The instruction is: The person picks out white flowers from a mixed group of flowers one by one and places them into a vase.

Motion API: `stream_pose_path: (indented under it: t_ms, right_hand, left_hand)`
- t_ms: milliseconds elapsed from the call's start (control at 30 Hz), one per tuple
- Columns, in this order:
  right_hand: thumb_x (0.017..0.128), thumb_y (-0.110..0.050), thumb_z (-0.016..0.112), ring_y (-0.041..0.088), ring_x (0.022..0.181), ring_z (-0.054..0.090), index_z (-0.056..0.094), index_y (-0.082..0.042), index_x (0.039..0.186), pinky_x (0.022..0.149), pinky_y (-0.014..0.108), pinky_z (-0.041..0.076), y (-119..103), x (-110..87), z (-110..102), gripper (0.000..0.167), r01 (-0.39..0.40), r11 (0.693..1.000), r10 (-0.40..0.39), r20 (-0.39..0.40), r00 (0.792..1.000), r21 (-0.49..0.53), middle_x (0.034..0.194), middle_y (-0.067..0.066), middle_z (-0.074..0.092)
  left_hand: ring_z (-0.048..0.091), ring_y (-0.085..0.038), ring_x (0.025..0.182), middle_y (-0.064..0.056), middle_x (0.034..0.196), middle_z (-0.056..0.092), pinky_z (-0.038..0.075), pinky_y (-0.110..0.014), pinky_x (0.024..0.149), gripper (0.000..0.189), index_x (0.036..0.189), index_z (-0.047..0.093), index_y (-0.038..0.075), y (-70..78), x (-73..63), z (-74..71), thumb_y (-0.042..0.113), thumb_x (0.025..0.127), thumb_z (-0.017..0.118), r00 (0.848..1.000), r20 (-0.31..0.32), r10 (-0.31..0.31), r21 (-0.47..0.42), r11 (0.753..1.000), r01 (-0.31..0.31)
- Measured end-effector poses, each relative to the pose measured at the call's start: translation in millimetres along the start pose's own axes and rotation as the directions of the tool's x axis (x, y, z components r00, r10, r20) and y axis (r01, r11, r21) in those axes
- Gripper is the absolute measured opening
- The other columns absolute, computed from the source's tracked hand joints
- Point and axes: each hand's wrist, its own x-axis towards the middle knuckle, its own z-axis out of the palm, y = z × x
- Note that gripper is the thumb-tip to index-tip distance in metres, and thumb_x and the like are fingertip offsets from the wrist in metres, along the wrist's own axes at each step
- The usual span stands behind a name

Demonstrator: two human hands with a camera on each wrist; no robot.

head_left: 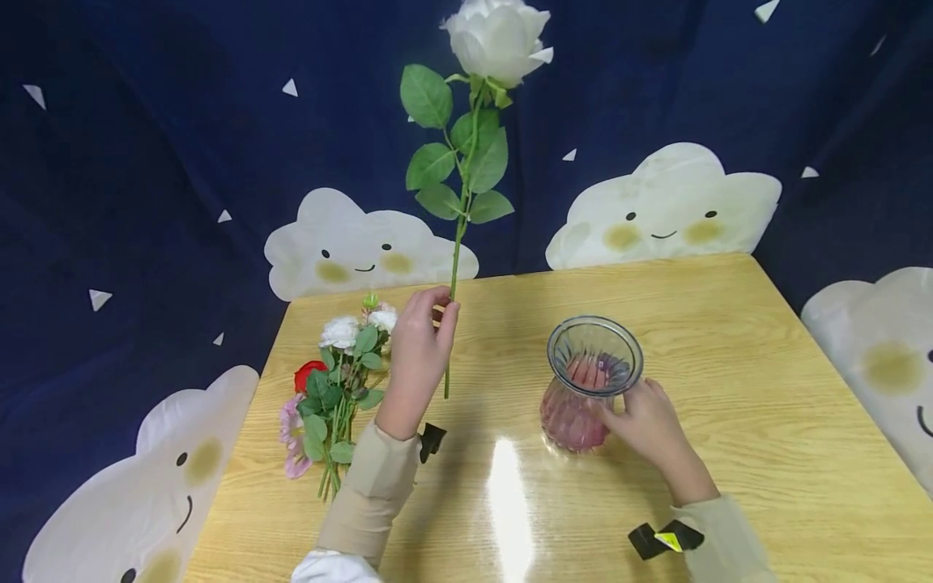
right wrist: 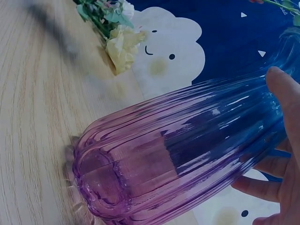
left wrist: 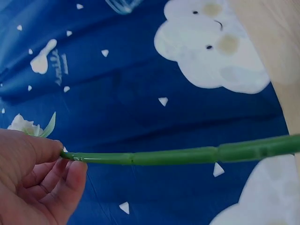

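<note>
A white artificial rose (head_left: 499,40) with green leaves stands upright above the table. My left hand (head_left: 423,344) pinches its green stem (left wrist: 178,156) between thumb and fingers, and the stem's lower end hangs below the hand. On the right, a ribbed glass vase (right wrist: 154,154), pink at the base and blue toward the flared rim, stands on the table. My right hand (head_left: 649,421) grips it by the neck, thumb on one side and fingers behind the glass.
A bunch of artificial flowers (head_left: 338,389), white, red and pink, lies on the wooden table (head_left: 729,348) beside my left forearm. A dark blue cloth (head_left: 219,121) with white clouds rises behind the table and at its sides.
</note>
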Motion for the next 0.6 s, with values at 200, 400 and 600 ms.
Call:
stream_pose_path:
  t_ms: [200, 400, 600]
  right_hand:
    - [0.075, -0.025, 0.064, 0.042, 0.1, 0.051, 0.043, 0.002, 0.123, 0.088, 0.054, 0.031, -0.4, 0.5, -0.5, 0.058, -0.003, 1.0, 0.003, 0.01, 1.0, 0.0, 0.111, 0.027, 0.055]
    - [0.075, -0.025, 0.064, 0.042, 0.099, 0.052, 0.043, 0.002, 0.122, 0.087, 0.054, 0.032, -0.9, 1.4, -1.8, 0.058, -0.013, 1.0, 0.013, 0.026, 1.0, 0.0, 0.11, 0.027, 0.056]
    - [0.075, -0.024, 0.064, 0.042, 0.099, 0.051, 0.043, 0.001, 0.121, 0.087, 0.054, 0.033, -2.0, 0.6, -3.3, 0.056, -0.028, 1.0, 0.028, 0.036, 0.999, -0.003, 0.109, 0.027, 0.056]
  left_hand:
    - [0.059, -0.018, 0.068, -0.011, 0.085, 0.059, 0.047, -0.021, 0.054, 0.014, 0.097, 0.06, -0.002, 14.1, 7.9, 6.8, 0.005, 0.086, 0.058, 0.996, -0.039, 0.08, -0.056, 0.995, -0.082]
    - [0.06, -0.016, 0.068, -0.01, 0.084, 0.059, 0.047, -0.019, 0.055, 0.014, 0.097, 0.06, -0.003, 30.5, 14.1, 14.0, 0.005, 0.086, 0.057, 0.99, -0.053, 0.133, -0.118, 0.983, -0.138]
    - [0.06, -0.016, 0.068, -0.01, 0.083, 0.058, 0.045, -0.015, 0.055, 0.014, 0.095, 0.06, -0.004, 53.4, 24.8, 21.6, 0.005, 0.085, 0.058, 0.975, -0.128, 0.179, -0.21, 0.956, -0.203]
